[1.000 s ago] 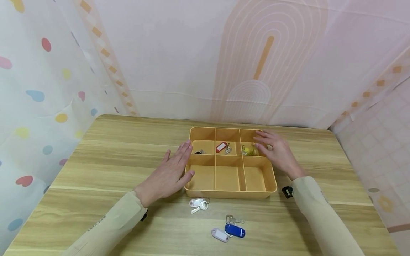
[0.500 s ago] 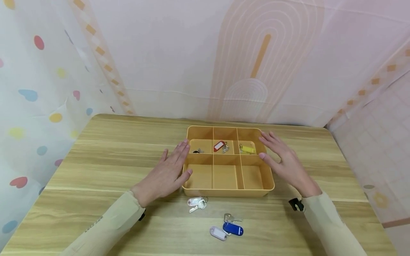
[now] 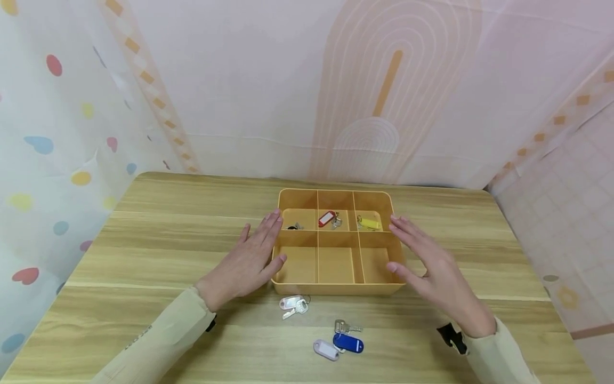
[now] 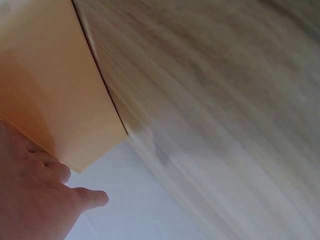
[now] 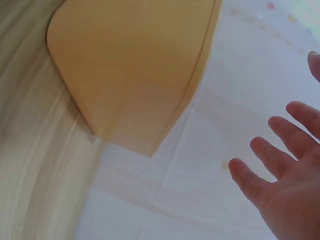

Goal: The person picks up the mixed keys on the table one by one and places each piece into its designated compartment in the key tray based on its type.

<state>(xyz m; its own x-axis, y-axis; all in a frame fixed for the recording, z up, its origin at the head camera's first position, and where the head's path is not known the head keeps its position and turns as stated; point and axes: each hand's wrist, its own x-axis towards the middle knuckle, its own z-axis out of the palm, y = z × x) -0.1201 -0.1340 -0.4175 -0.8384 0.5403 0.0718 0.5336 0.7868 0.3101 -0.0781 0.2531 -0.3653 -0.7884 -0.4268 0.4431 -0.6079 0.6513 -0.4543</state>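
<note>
A yellow-orange divided box (image 3: 338,289) sits on the table, a row of compartments at the back and another at the front. My left hand (image 3: 247,261) rests with straight fingers along the box's left rim. My right hand (image 3: 434,266) is at the right side, fingers extended and spread; the right wrist view shows it apart from the box wall (image 5: 130,70). In the back row lie a key with a black piece (image 3: 293,226) at left, a red key tag (image 3: 326,218) with keys in the middle, and a yellow key tag (image 3: 369,223) at right.
In front of the box lies a key (image 3: 295,309) with a pale pink tag (image 3: 290,302). Nearer the front are a blue key tag (image 3: 348,343), a lilac key tag (image 3: 325,350) and another key (image 3: 346,327). A patterned cloth (image 3: 249,80) hangs behind the table (image 3: 230,197).
My right hand has drawn back from the back-right compartment toward me and right, uncovering the yellow key tag. My left hand stays at the left rim.
</note>
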